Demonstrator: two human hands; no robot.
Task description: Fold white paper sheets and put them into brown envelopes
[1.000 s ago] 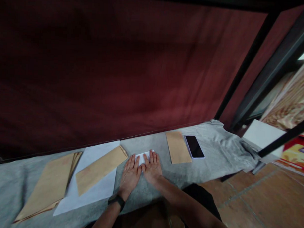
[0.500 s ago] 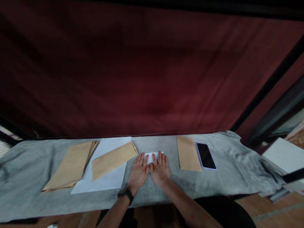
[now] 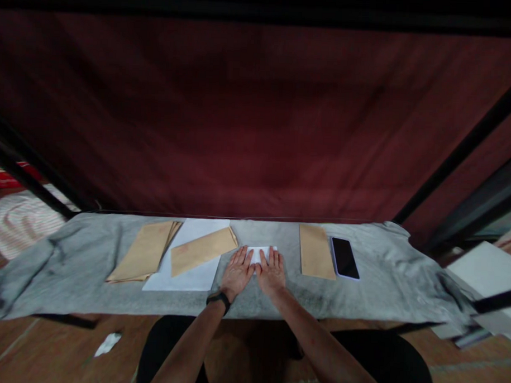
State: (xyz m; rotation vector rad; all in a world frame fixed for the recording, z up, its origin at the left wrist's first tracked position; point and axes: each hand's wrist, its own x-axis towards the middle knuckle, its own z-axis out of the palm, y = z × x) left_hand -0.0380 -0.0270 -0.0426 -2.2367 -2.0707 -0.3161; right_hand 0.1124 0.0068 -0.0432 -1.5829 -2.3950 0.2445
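At the middle of the grey-clothed worktop [image 3: 268,303], a small piece of white paper [image 3: 256,255] lies pinned under two flat hands. Little about it has changed over the last second: the head view has swung and levelled, bringing a crumpled white scrap [image 3: 107,344] on the floor at eight o'clock fully into sight, while the hands keep their pose and the things around them hold their places. I judge from this that the work is at a steady pressing moment, with the paper neither lifted nor turned.

The left hand [image 3: 237,276] is palm down, fingers extended and slightly spread, gripping nothing; the paper sits at one o'clock from its palm, under the fingertips. The right hand [image 3: 271,276] is just as flat and open, with the paper at eleven o'clock from its palm. The thumbs nearly meet at the paper's six o'clock edge; whether they touch is too small to tell. The covered parts of the paper are hidden.

Toward nine o'clock from the paper, a brown envelope [image 3: 203,250] lies aslant on a larger white sheet [image 3: 193,281], with a brown stack [image 3: 141,253] beyond. Toward three o'clock lie another brown envelope [image 3: 317,252] and, just beside it, a phone [image 3: 346,258].
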